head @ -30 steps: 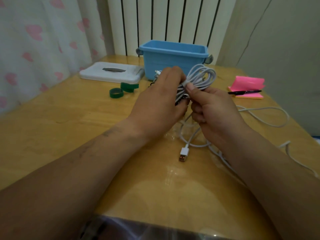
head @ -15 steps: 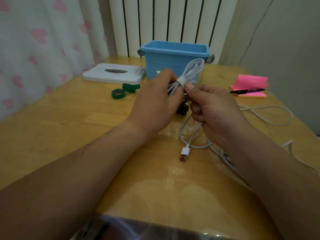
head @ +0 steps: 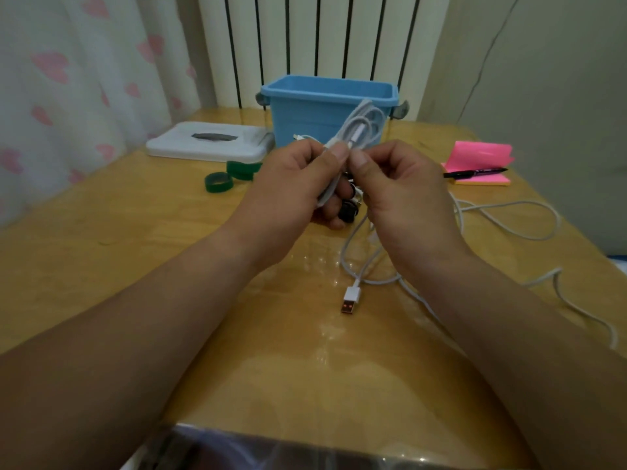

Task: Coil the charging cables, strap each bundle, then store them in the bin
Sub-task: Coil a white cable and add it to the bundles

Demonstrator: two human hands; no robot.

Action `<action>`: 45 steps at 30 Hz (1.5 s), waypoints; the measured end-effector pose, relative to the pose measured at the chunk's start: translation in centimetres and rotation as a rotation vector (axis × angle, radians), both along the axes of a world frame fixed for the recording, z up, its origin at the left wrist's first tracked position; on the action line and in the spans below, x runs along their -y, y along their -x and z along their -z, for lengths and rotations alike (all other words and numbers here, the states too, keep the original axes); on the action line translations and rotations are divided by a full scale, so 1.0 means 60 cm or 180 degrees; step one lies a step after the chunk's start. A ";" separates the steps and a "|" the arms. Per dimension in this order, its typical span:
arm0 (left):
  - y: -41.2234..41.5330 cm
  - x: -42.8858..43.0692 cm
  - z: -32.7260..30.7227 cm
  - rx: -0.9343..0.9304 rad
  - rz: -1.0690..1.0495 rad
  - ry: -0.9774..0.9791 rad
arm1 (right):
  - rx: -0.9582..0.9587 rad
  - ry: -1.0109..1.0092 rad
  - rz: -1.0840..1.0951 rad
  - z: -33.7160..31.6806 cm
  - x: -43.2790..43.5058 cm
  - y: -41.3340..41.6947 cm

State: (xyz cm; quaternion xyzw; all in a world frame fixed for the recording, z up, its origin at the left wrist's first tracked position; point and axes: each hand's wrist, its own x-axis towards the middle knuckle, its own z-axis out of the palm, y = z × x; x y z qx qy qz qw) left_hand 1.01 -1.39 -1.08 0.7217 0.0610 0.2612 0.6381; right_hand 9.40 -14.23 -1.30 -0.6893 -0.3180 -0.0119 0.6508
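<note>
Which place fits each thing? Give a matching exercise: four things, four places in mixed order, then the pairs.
1 coiled white cable
2 green strap rolls
3 black pen
4 USB plug

A on the pink sticky notes
B between left hand and right hand
C on the table, nearest the person
D beside the white lid

Pairs: 1-B, 2-D, 3-A, 4-C

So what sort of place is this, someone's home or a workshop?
Most likely a room in someone's home rather than a workshop: a wooden table stands in front of a white radiator, a curtain printed with pink hearts hangs beside it, and pink sticky notes with a pen lie on the tabletop.
</note>
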 end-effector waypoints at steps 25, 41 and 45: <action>-0.008 0.000 0.012 -0.0065 -0.0564 -0.1437 | -0.1007 -0.0418 -0.0926 -0.002 0.006 -0.022; 0.005 0.020 -0.011 -0.0584 0.0016 -0.0632 | -0.0934 -0.0383 -0.0709 -0.007 0.009 -0.006; -0.001 0.006 -0.005 -0.0319 0.0219 -0.0357 | -0.0844 -0.0327 -0.0677 -0.004 0.007 -0.018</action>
